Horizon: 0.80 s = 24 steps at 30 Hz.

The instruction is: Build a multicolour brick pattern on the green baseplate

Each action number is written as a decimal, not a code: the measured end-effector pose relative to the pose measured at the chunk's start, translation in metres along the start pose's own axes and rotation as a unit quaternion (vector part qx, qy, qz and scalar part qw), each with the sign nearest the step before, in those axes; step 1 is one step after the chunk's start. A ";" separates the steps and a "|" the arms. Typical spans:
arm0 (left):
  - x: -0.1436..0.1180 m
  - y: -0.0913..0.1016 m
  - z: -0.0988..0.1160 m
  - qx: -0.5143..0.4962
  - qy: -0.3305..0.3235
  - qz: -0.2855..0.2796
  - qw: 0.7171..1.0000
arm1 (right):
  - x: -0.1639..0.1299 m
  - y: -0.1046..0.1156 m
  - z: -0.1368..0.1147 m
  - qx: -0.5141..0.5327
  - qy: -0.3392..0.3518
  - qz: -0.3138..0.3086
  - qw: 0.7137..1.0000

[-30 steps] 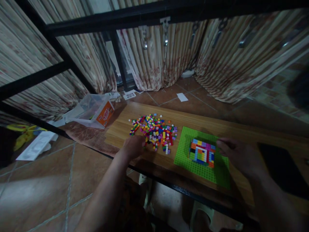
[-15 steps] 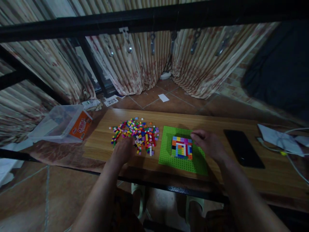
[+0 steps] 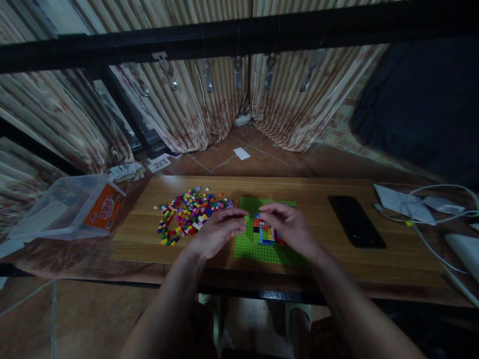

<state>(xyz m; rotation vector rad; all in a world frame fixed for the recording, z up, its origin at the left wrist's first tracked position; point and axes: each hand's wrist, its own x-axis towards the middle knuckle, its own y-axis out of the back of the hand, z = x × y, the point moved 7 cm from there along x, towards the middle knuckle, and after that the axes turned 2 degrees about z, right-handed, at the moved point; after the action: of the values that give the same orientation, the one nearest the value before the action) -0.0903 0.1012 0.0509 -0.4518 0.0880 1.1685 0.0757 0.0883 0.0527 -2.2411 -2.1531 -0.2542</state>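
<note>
My left hand (image 3: 219, 230) is closed in a pinch on a small yellow-green toy brick (image 3: 246, 219), just left of the block structure. Thumb and fingers pressed together, my right hand (image 3: 287, 225) hovers over the structure's upper right side; what its fingertips hold, if anything, is hard to see. The block structure (image 3: 266, 238), built of multicoloured bricks, stands on the green studded baseplate (image 3: 258, 255). My right hand hides much of its right and far side. A pile of loose toy bricks (image 3: 190, 212) spreads out left of the baseplate.
A black phone-like slab (image 3: 357, 222) lies right of the baseplate on the wooden tabletop (image 3: 314, 189). Beyond it are white papers (image 3: 404, 203) and white cables (image 3: 436, 242). A clear plastic box (image 3: 63, 204) with an orange label stands at the left. A dark bar crosses above.
My left hand has left the brick pile and come right to the baseplate, a yellow-green brick now in its fingers. My right hand has moved in over the structure. The view has shifted slightly.
</note>
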 end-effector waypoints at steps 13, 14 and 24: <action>0.014 -0.028 -0.006 -0.044 -0.022 -0.041 0.998 | -0.006 -0.008 -0.003 0.083 -0.009 0.025 0.996; 0.014 -0.030 -0.005 -0.016 -0.039 -0.042 0.998 | -0.006 -0.007 -0.003 0.091 -0.017 0.034 0.995; 0.017 -0.035 0.000 0.141 -0.144 -0.008 0.979 | -0.006 -0.005 0.000 0.068 -0.033 0.021 0.997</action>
<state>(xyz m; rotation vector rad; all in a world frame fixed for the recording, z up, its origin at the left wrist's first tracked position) -0.0516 0.1047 0.0558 -0.0309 -0.0024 1.1728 0.0709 0.0827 0.0510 -2.2463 -2.0811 -0.0310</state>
